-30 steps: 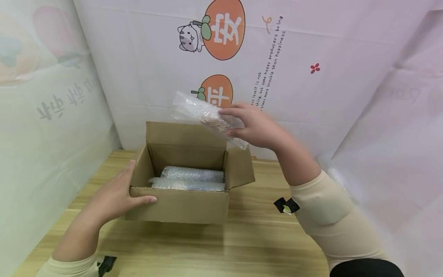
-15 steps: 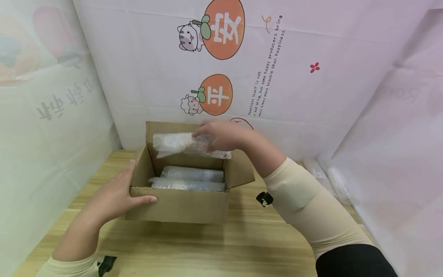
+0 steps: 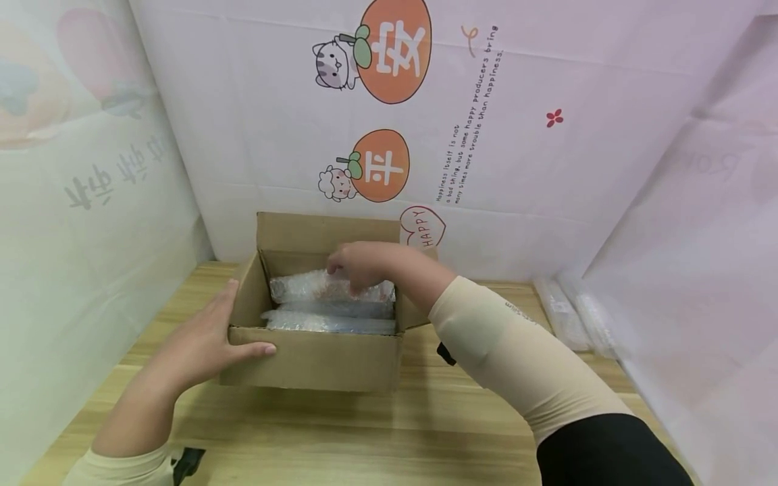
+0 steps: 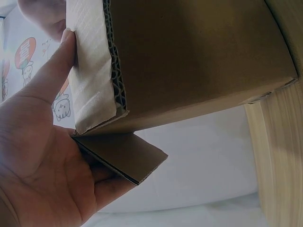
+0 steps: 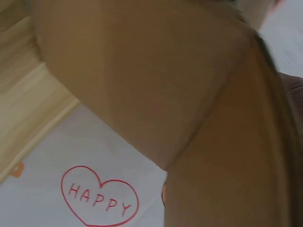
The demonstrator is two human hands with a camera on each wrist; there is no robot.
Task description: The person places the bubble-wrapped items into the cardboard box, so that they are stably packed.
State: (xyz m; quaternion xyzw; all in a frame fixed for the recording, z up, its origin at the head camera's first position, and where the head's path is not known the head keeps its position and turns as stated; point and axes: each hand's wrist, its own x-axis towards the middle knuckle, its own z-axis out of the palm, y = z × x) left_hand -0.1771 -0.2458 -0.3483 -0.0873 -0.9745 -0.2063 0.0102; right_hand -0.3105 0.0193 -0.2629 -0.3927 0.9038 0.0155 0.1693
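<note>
An open cardboard box (image 3: pixel 310 361) stands on the table, its flaps spread outward. My left hand (image 3: pixel 194 351) grips its near left corner, thumb along the front flap and fingers by the left side. The left wrist view shows that thumb (image 4: pixel 57 71) against the front flap, with the fingers behind a side flap (image 4: pixel 128 156). Inside the far part of the box, my right hand (image 3: pixel 365 264) pinches a clear bubble-wrapped package (image 3: pixel 298 287) from above. More bubble-wrapped packages (image 3: pixel 331 325) lie in front of it. The right wrist view is mostly filled by the cardboard side (image 5: pixel 123 71).
Two clear plastic-wrapped packages (image 3: pixel 562 314) lie on the wooden table (image 3: pixel 462 432) at the right, along the side sheet. A printed white sheet (image 3: pixel 498 162) rises behind the box. Similar sheets hang at left and right.
My right hand has brought the bubble-wrapped package left and down, from above the box's far right corner into its far part. The left hand and the box stay in place.
</note>
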